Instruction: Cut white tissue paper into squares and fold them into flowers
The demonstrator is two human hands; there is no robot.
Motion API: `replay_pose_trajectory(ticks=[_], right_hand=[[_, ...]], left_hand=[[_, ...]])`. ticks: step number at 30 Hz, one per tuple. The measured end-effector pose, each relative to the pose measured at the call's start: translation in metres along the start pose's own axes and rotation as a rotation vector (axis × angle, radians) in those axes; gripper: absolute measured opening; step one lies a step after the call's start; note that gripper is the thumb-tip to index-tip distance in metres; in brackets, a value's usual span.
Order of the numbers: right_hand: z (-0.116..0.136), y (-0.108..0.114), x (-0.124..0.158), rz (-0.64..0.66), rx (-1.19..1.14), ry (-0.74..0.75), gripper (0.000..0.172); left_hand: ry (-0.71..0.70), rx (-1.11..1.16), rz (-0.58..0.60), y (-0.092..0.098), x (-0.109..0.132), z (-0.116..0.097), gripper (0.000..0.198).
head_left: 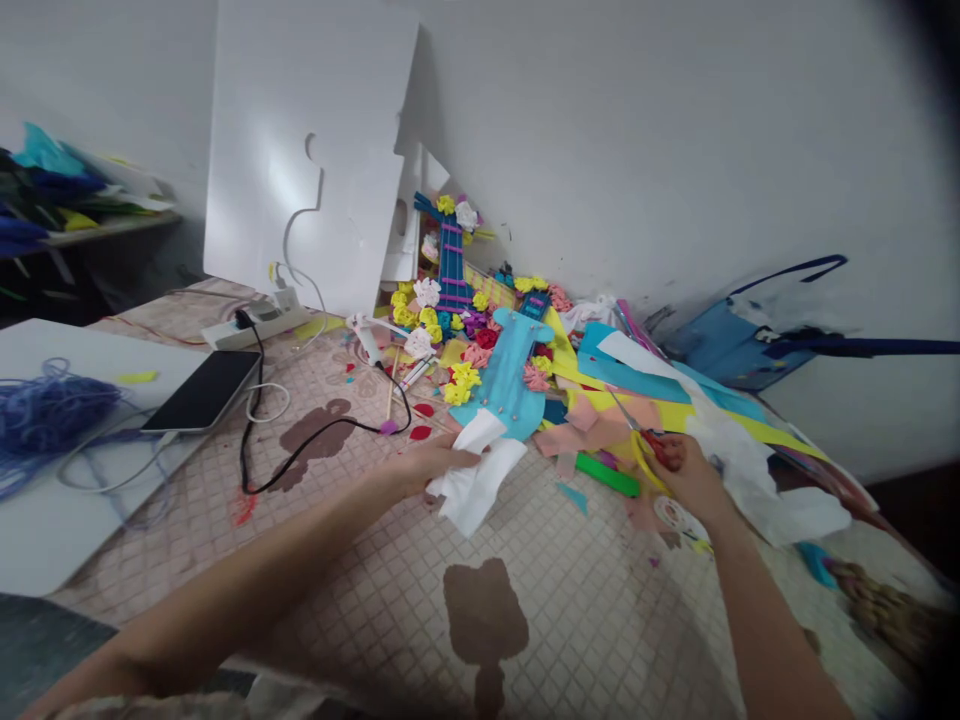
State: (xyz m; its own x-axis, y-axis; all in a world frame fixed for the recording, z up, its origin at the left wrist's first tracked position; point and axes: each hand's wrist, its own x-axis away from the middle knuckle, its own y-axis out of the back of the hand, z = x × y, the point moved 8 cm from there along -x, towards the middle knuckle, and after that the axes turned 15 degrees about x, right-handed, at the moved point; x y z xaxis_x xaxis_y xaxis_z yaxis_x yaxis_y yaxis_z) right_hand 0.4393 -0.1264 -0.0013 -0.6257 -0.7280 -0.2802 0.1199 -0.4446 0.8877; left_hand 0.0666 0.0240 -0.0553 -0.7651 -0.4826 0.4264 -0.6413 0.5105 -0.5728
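Note:
My left hand (431,467) is closed on strips of white crepe paper (480,480), which hang below the fingers over the table. In my right hand (690,475) is a pair of scissors (646,455) with red and yellow handles, its blades pointing up and to the left. Just beyond the white paper lies a light blue felt-like cutout (502,375) shaped like a guitar body. Salmon paper pieces (581,425) and a green marker-like stick (607,474) lie left of the scissors. A longer white crepe sheet (739,465) stretches beside my right hand.
Paper flowers (461,382) surround a dark blue guitar neck (451,265) at the back. A glue gun (365,340) with a black cord stands left of centre. Further left are a phone (202,392), a power strip (251,318) and purple yarn (56,415). A white board (300,150) leans against the wall.

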Motion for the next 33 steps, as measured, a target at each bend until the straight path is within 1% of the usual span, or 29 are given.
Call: replay_pose_trajectory(ticks=[3, 6, 9, 11, 13, 15, 16, 17, 18, 20, 21, 23, 25, 26, 28, 30, 31, 33], right_hand=[[0.008, -0.012, -0.019, 0.016, -0.020, -0.006, 0.048], [0.020, -0.012, -0.030, 0.002, -0.072, -0.023, 0.045], [0.046, -0.003, -0.024, -0.051, -0.172, -0.034, 0.039], [0.076, -0.004, -0.009, -0.042, -0.278, -0.011, 0.038], [0.117, -0.019, 0.012, 0.073, -0.414, 0.054, 0.036], [0.162, -0.046, 0.038, 0.294, -0.626, 0.138, 0.041], [0.181, -0.057, 0.050, 0.361, -0.683, 0.162, 0.044], [0.195, -0.068, 0.061, 0.418, -0.733, 0.174, 0.046], [0.206, -0.078, 0.070, 0.472, -0.805, 0.165, 0.043], [0.215, -0.091, 0.082, 0.518, -0.894, 0.130, 0.031], [0.215, -0.095, 0.085, 0.525, -0.921, 0.111, 0.026], [0.208, -0.095, 0.084, 0.515, -0.941, 0.077, 0.020], [0.191, -0.086, 0.071, 0.478, -0.953, 0.037, 0.017], [0.179, -0.079, 0.059, 0.442, -0.960, 0.011, 0.015], [0.147, -0.060, 0.024, 0.304, -1.004, -0.065, 0.020], [0.110, -0.040, -0.018, 0.137, -1.069, -0.152, 0.019], [0.092, -0.033, -0.040, 0.073, -1.094, -0.194, 0.018], [0.063, -0.026, -0.077, 0.004, -1.121, -0.258, 0.024]], left_hand=[[-0.012, 0.071, -0.019, -0.003, -0.001, -0.003, 0.042], [-0.001, 0.119, -0.038, -0.002, -0.002, -0.002, 0.041], [-0.005, 0.161, -0.041, 0.001, -0.003, 0.000, 0.043], [-0.018, 0.186, -0.034, 0.001, -0.004, -0.001, 0.044], [-0.036, 0.203, -0.025, -0.001, -0.003, -0.004, 0.046], [-0.057, 0.211, -0.008, -0.005, -0.001, -0.007, 0.047], [-0.065, 0.205, 0.005, -0.007, 0.001, -0.008, 0.048], [-0.071, 0.189, 0.017, -0.009, 0.002, -0.008, 0.049], [-0.078, 0.162, 0.029, -0.009, 0.004, -0.008, 0.050], [-0.090, 0.070, 0.050, -0.009, 0.006, -0.007, 0.051], [-0.105, 0.006, 0.052, -0.007, 0.006, -0.007, 0.050], [-0.162, -0.162, 0.036, -0.001, 0.005, -0.009, 0.048], [-0.260, -0.382, 0.001, 0.004, 0.005, -0.016, 0.043], [-0.315, -0.500, -0.017, 0.005, 0.005, -0.020, 0.040], [-0.409, -0.705, -0.039, 0.003, 0.006, -0.026, 0.042], [-0.490, -0.833, -0.068, -0.001, 0.009, -0.030, 0.057], [-0.533, -0.879, -0.091, -0.004, 0.011, -0.032, 0.066], [-0.645, -0.956, -0.138, -0.012, 0.017, -0.037, 0.079]])
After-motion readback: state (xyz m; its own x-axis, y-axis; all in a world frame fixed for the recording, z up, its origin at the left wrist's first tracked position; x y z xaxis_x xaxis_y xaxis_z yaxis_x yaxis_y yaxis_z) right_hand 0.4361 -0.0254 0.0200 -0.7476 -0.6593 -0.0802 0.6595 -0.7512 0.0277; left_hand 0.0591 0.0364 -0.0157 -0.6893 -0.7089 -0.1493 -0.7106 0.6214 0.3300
